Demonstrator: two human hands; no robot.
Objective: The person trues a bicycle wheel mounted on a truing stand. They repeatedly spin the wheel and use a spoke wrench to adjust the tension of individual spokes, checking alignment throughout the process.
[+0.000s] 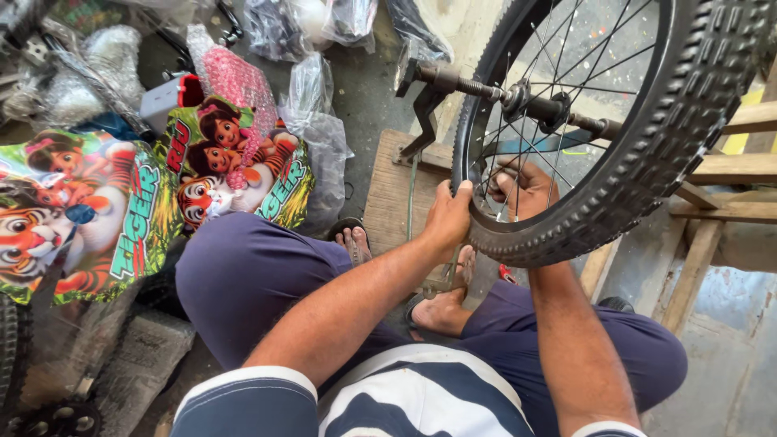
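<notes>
1. One small bicycle wheel (599, 121) stands upright over the person's lap: black knobby rubber tyre, thin metal spokes, and a threaded steel axle (518, 97) running through the hub.
2. A dark metal bracket (421, 121) hangs from the left end of the axle, just above a worn wooden board (392, 194).
3. Left hand (447, 214): fingers curled shut over the inner edge of the tyre and rim at the wheel's lower left, thumb on the near side.
4. Right hand (522, 188): seen through the spokes on the far side of the wheel, fingers bent against the rim area; how tight the grip is cannot be told behind the spokes.
5. The two hands sit close together at the bottom arc of the wheel, one on each face.
6. The person is seated, in dark blue shorts (243, 275) and a navy-and-white striped shirt (405, 400), with bare feet in sandals (352, 235) on the floor.
7. Two glossy printed panels (235, 162) with cartoon tiger and child artwork lie to the left, with pink bubble wrap (235, 77) on top.
8. Crinkled clear plastic bags (320, 129) are piled behind them.
9. Rough wooden frame (720, 194) at right; a black toothed chainring (61, 421) at lower left.
</notes>
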